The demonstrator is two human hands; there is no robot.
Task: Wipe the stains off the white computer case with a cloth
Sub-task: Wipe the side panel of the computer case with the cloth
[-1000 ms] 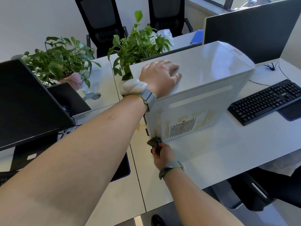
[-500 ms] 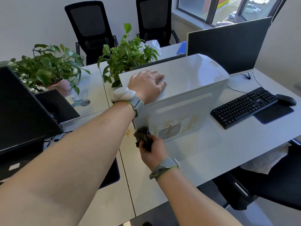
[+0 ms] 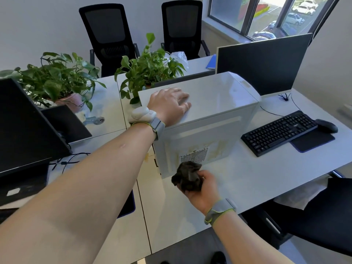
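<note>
The white computer case [image 3: 200, 119] is standing on the tabletop [image 3: 247, 180], yellowish stains [image 3: 215, 147] showing around its side vent. The left hand [image 3: 169, 105] is resting flat on its top, fingers straight. The right hand [image 3: 202, 189] is gripping a crumpled dark cloth [image 3: 187, 179] at the case's lower front edge.

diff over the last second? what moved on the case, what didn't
The right hand, gripping the dark cloth, slid rightward along the bottom of the computer case side, from the lower-left corner to just below the vent grille. Nothing was picked up or released. The left hand stays flat on the case top; yellowish stains remain beside the grille. The keyboard and case appear unmoved; the camera shifted.
</note>
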